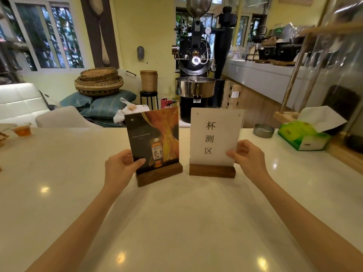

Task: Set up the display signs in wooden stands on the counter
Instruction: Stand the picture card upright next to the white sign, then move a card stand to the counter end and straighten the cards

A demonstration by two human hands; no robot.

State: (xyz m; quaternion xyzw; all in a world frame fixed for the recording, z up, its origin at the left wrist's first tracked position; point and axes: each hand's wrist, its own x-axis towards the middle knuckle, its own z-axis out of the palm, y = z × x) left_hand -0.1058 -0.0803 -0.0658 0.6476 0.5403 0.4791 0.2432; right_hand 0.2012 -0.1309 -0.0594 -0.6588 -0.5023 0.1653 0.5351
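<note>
Two signs stand side by side on the white counter (pixel 176 222). The left one is a dark poster sign (pixel 155 134) with a bottle picture, seated in a dark wooden stand (pixel 160 176) and turned slightly. My left hand (pixel 121 167) grips its lower left edge, thumb on the front. The right one is a white sign (pixel 216 134) with black characters, upright in its own wooden stand (pixel 212 171). My right hand (pixel 247 160) pinches its lower right edge.
A green tissue box (pixel 303 137) and a small metal ashtray (pixel 263 130) sit at the counter's right. A glass of tea (pixel 22 130) stands at the far left edge. A black coffee roaster (pixel 195 61) is behind the counter.
</note>
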